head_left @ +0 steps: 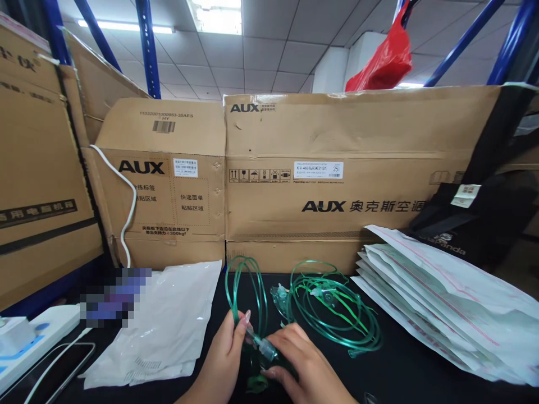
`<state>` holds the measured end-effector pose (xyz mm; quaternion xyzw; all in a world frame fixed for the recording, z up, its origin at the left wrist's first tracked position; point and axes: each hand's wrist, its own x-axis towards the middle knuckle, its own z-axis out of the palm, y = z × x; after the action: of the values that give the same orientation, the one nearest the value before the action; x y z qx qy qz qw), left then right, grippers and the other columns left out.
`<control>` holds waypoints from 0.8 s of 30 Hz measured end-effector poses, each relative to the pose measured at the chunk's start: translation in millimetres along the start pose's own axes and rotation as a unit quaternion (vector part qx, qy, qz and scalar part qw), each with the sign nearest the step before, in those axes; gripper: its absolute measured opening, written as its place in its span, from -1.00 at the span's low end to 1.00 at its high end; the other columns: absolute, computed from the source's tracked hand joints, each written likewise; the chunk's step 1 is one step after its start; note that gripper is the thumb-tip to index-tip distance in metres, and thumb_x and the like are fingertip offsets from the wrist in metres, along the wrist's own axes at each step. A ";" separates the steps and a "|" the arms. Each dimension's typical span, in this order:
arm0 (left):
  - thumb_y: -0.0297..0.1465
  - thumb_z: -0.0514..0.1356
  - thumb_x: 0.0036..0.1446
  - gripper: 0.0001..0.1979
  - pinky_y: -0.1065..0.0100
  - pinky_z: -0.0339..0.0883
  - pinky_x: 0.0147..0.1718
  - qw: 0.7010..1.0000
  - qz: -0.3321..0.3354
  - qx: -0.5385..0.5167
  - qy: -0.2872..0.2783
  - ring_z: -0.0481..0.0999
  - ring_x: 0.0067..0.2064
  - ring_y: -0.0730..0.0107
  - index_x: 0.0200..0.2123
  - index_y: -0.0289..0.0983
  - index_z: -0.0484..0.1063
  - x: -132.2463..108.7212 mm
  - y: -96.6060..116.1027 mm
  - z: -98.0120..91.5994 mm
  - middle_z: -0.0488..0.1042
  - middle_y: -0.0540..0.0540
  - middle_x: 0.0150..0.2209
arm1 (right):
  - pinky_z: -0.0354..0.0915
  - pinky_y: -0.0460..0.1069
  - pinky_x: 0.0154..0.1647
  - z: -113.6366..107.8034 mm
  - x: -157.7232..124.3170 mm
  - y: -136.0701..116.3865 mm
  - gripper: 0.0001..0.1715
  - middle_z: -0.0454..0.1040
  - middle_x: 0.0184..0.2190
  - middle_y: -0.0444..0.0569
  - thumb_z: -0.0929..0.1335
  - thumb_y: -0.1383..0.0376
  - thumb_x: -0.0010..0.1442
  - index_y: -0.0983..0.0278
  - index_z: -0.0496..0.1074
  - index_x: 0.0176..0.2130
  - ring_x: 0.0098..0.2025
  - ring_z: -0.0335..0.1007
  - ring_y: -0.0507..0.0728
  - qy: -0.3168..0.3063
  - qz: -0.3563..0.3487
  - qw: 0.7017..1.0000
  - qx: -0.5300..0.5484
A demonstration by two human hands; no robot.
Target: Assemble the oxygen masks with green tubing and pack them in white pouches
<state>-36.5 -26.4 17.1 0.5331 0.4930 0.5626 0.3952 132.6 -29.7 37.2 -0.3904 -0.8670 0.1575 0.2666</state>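
My left hand (225,350) is closed round a loop of green tubing (246,289) that arches up above it. My right hand (301,362) is closed beside it, pinching a clear connector (266,349) at the end of that tubing. Both hands are low at the front of a black table (404,370). Just behind the right hand lies a second coil of green tubing with a clear oxygen mask (326,306) in its middle.
A white plastic pouch (162,325) lies flat to the left. A stack of zip bags (446,306) leans at the right. Big AUX cardboard boxes (320,174) wall the back. A white power strip (36,336) and cables sit at the far left.
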 end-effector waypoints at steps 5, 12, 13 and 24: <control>-0.15 0.00 0.12 -0.71 0.43 0.08 -0.55 0.999 0.026 0.042 -0.020 0.21 -0.56 0.43 -0.49 -0.22 0.27 -1.0 -2.9 -0.8 0.20 0.09 -0.62 | 0.23 0.01 -0.10 -1.2 1.0 -0.1 -0.74 0.41 -0.24 -0.03 0.34 0.32 0.08 0.20 0.37 -0.15 -0.17 0.24 0.14 -0.016 -0.003 1.000 -0.011; -0.10 0.06 0.06 -0.68 0.48 -0.02 -0.64 0.995 -0.028 -0.010 -0.095 0.08 -0.62 0.54 -0.48 -0.25 0.26 0.7 -6.5 1.1 0.12 0.16 -0.67 | 0.21 0.00 -0.11 -7.2 0.9 -0.3 -0.75 0.41 -0.25 -0.06 0.33 0.35 0.09 0.19 0.37 -0.16 -0.18 0.23 0.12 -0.008 -0.022 0.999 -0.029; -0.07 0.08 0.02 -0.66 0.48 -0.04 -0.67 0.992 -0.048 -0.041 -0.106 0.05 -0.65 0.56 -0.50 -0.25 0.26 1.3 -8.0 2.5 0.09 0.18 -0.69 | 0.21 -0.01 -0.12 -7.3 0.7 0.0 -0.76 0.41 -0.26 -0.06 0.32 0.35 0.09 0.19 0.37 -0.17 -0.19 0.24 0.12 -0.005 -0.031 0.999 -0.033; 0.08 0.14 -0.20 -0.52 0.51 -0.14 -0.77 0.977 -0.123 -0.146 -0.095 -0.05 -0.78 0.66 -0.64 -0.22 0.16 3.2 -10.1 11.4 0.05 0.22 -0.82 | 0.24 -0.01 -0.21 1.8 -4.7 3.0 -0.86 0.39 -0.34 -0.04 0.27 0.36 0.13 0.22 0.36 -0.25 -0.26 0.23 0.13 0.034 -0.078 0.994 -0.067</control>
<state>-26.4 -19.8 7.3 0.4561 0.4276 0.5221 0.5801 136.0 -31.5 32.7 -0.3437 -0.8939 0.0641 0.2806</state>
